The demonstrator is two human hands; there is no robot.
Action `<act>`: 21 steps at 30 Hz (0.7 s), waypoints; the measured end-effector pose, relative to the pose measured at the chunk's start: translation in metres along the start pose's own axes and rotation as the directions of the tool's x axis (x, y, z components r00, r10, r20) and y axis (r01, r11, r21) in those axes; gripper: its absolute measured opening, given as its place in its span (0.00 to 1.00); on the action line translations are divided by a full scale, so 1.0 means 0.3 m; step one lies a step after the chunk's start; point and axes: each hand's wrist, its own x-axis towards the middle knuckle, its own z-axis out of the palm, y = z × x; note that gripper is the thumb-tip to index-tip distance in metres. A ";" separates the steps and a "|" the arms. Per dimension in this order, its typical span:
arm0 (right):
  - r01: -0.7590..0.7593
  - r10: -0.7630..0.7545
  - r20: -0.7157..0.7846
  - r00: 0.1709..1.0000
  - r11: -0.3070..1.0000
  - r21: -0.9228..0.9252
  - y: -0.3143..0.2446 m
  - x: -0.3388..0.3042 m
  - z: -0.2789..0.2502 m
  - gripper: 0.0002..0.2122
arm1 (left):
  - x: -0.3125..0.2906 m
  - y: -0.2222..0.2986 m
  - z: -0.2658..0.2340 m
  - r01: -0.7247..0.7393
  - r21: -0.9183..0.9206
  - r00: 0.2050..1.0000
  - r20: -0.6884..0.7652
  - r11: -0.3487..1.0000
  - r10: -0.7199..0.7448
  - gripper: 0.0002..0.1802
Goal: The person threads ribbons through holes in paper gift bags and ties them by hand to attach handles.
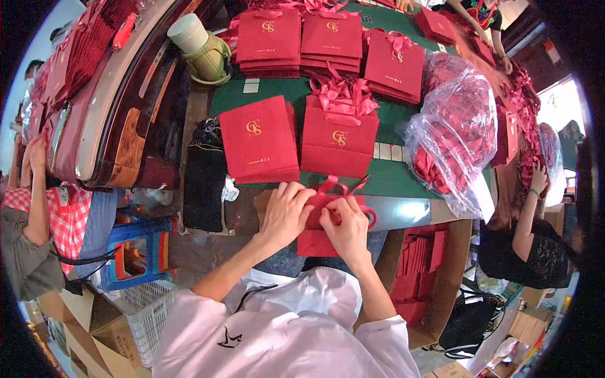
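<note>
At the front edge of the green-topped table, a small red gift bag (313,244) is between my two hands, partly covered by them. My left hand (285,213) is closed at its top left edge, the fingertips partly hidden. My right hand (346,228) pinches a red ribbon (372,217) at the bag's upper right, and a loop sticks out past the fingers. Just beyond my hands stand a stack of flat red bags (259,142) and, beside it, a pile of red bags with ribbon handles (339,135).
A clear plastic sack of red ribbons (450,126) lies on the right. More bag stacks (268,44) fill the far side, near an olive container with a white lid (189,34). A carton of red bags (403,283) stands by my right. Other people work at both sides.
</note>
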 end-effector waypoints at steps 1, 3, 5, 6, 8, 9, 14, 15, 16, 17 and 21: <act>0.002 -0.002 -0.018 1.000 1.000 -0.019 0.003 -0.001 0.007 0.06 | -0.001 0.002 -0.002 0.002 0.001 1.000 0.003 1.000 -0.002 0.16; 0.015 -0.015 -0.020 1.000 1.000 -0.012 0.012 -0.002 0.013 0.06 | -0.002 0.009 -0.008 0.009 -0.020 0.999 -0.030 1.000 -0.010 0.15; 0.032 -0.032 -0.021 0.999 0.999 -0.007 0.015 -0.004 0.013 0.06 | -0.005 0.008 -0.004 -0.001 -0.034 0.999 -0.051 0.999 -0.001 0.15; 0.046 -0.046 -0.022 0.999 0.999 0.001 0.014 -0.006 0.013 0.07 | -0.006 0.008 -0.002 -0.014 -0.048 0.997 -0.072 0.999 0.010 0.14; 0.059 -0.059 -0.022 0.998 0.998 0.010 0.015 -0.008 0.015 0.07 | -0.007 0.013 -0.005 -0.003 -0.039 0.997 -0.072 0.999 0.000 0.13; 0.069 -0.068 -0.026 0.997 0.998 0.013 0.016 -0.008 0.016 0.07 | -0.006 0.018 -0.009 0.006 -0.030 0.997 -0.073 1.000 -0.008 0.12; 0.149 -0.147 -0.068 0.987 0.988 0.027 0.030 -0.011 0.026 0.07 | -0.002 0.040 -0.026 0.027 -0.023 0.997 -0.071 0.999 -0.028 0.10; 0.193 -0.191 -0.077 0.979 0.981 0.016 0.034 -0.012 0.026 0.07 | -0.002 0.040 -0.026 0.033 -0.024 0.997 -0.069 0.999 -0.034 0.10; 0.235 -0.234 -0.085 0.969 0.972 0.003 0.037 -0.012 0.027 0.07 | -0.003 0.040 -0.025 0.033 -0.024 0.997 -0.069 0.999 -0.034 0.10; 0.235 -0.234 -0.085 0.968 0.972 0.003 0.041 -0.013 0.028 0.07 | -0.004 0.039 -0.024 0.020 -0.022 0.997 -0.070 1.000 -0.022 0.10; 0.386 -0.392 -0.118 0.912 0.920 -0.072 0.067 -0.015 0.041 0.09 | -0.005 0.047 -0.036 -0.026 -0.005 0.999 -0.031 1.000 0.026 0.09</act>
